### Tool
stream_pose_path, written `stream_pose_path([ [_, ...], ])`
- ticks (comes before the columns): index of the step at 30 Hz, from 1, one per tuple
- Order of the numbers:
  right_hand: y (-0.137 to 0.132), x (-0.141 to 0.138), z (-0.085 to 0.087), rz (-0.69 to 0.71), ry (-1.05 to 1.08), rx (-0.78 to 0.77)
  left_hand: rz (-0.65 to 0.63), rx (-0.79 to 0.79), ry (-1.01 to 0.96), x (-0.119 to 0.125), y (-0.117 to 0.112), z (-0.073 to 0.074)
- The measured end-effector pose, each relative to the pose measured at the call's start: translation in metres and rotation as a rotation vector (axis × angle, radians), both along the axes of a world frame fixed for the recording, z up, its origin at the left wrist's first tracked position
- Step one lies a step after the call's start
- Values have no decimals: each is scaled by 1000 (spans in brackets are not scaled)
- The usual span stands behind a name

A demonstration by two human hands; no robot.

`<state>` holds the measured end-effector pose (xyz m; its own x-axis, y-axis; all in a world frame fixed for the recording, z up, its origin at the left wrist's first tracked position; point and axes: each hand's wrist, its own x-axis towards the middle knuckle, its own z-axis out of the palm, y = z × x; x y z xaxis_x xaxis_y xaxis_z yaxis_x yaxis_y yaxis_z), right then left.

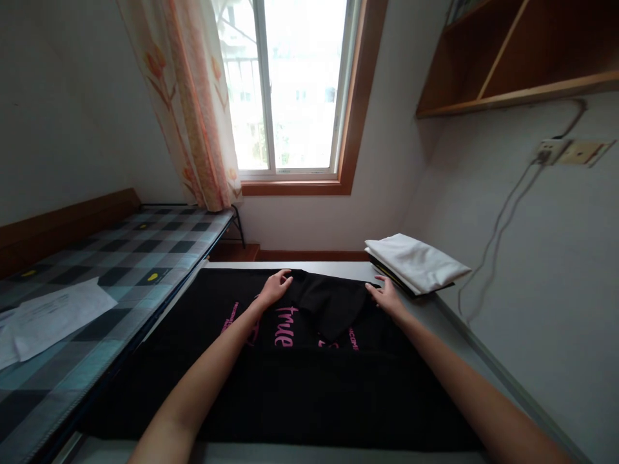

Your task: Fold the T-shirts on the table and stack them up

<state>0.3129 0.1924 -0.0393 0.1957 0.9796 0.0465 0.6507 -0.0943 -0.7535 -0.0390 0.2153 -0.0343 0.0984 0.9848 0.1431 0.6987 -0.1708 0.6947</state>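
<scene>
A black T-shirt (309, 399) with pink lettering lies spread across a white table, its sleeve part folded inward over the print near the far edge. My left hand (276, 287) is at that far edge, left of the folded part, with thumb and forefinger closed on the cloth. To the right, my right hand (387, 298) grips the cloth at the corner of the folded part; its forefinger sticks out a little. The fingertips under the fabric are hidden.
Folded white cloth (418, 261) sits on darker folded pieces at the table's far right. Left of the table (333, 265) is a bed with a checked cover (159, 258) and papers (58, 316). A cable (503, 222) hangs down the right wall below a shelf (512, 93).
</scene>
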Motion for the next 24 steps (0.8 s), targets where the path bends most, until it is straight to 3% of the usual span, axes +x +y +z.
stream_pose_path([
  [4,10,-3,5,-2,277,-81,-27,-52,-77,37,32,3],
  [9,22,4,1,-54,305,-3,56,-58,-125,58,54,-3],
  [17,51,10,-15,-115,169,67,169,21,-131,72,56,-17],
  [24,59,0,-12,-173,59,91,169,99,-134,71,58,-20],
])
